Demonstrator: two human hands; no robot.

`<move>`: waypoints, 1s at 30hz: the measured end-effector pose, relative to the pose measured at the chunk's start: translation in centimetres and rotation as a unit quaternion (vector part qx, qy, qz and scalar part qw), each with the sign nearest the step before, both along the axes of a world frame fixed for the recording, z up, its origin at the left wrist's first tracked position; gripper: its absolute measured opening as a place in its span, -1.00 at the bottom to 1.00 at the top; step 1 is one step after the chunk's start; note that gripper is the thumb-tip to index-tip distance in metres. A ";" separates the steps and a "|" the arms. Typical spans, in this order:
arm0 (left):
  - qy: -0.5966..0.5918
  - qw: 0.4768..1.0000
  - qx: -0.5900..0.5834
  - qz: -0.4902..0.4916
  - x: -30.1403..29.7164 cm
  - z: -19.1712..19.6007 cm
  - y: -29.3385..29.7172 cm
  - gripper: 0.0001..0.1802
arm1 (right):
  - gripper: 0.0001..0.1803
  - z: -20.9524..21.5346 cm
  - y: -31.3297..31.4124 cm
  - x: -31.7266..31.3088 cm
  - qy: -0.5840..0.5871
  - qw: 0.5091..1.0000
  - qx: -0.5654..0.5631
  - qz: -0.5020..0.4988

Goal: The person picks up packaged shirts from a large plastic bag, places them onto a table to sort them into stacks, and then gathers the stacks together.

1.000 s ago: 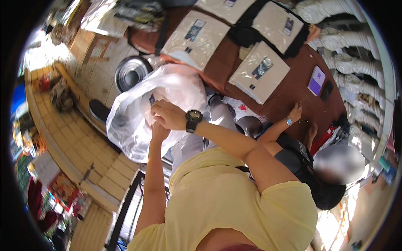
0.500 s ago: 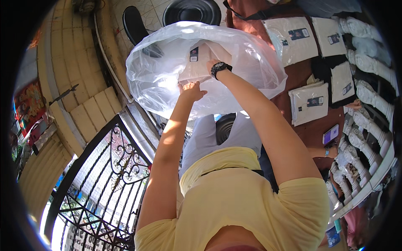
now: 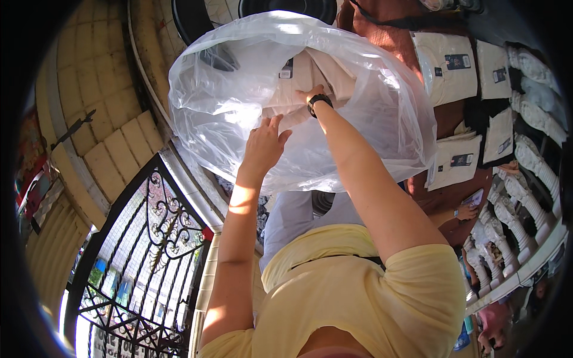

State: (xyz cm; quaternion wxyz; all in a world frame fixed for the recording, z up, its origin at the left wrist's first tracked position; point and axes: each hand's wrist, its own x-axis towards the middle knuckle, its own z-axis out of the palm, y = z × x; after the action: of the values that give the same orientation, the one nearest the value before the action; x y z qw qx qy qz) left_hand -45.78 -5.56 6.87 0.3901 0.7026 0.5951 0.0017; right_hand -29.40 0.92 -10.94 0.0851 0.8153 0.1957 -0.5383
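Observation:
A large clear plastic bag (image 3: 388, 143) lies wide open in front of me, above my knees. Inside it is folded cream clothing (image 3: 304, 71) with a dark label tag (image 3: 286, 68) near its far left side; one fold stands up on the right. My right hand (image 3: 311, 98), with a black watch at the wrist, reaches into the bag and is closed on the clothing's near edge, its fingers partly hidden by cloth. My left hand (image 3: 264, 148) hovers over the bag's near left part, fingers stretched and apart, fingertips close to the clothing's lower left corner.
To the right, folded cream garments (image 3: 439, 62) with dark labels lie on a reddish-brown surface (image 3: 441, 119). Another person's hand (image 3: 467, 210) is beside a phone (image 3: 476, 197) there. White balusters (image 3: 537, 161) line the right; a black metal gate (image 3: 149, 256) stands at lower left. Dark round seat (image 3: 286, 7) beyond the bag.
My left hand has drawn back toward me from the clothing and its fingers have spread. The clothing's right part has become creased and lifted by my right hand. The view has shifted.

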 end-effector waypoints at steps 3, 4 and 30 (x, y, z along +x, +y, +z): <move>-0.004 1.000 -0.028 0.003 0.1 0.3 0.2 -0.54 | -0.10 -1.4 -0.7 1.0 0.006 0.998 0.045 0.041; -0.003 0.999 -0.050 0.010 0.1 0.3 0.3 -0.53 | -0.17 -1.6 -0.7 1.2 0.012 0.997 0.052 0.047; -0.542 0.655 -0.427 0.308 2.4 9.9 4.2 -0.23 | -0.36 35.4 -15.8 14.4 0.513 0.743 0.392 -0.176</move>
State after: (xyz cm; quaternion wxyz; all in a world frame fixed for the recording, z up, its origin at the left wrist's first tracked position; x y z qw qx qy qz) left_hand -43.37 -1.31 16.77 0.8775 0.1098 0.3956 0.2478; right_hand -15.02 -14.91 24.50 -0.4513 0.3973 0.2563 -0.7568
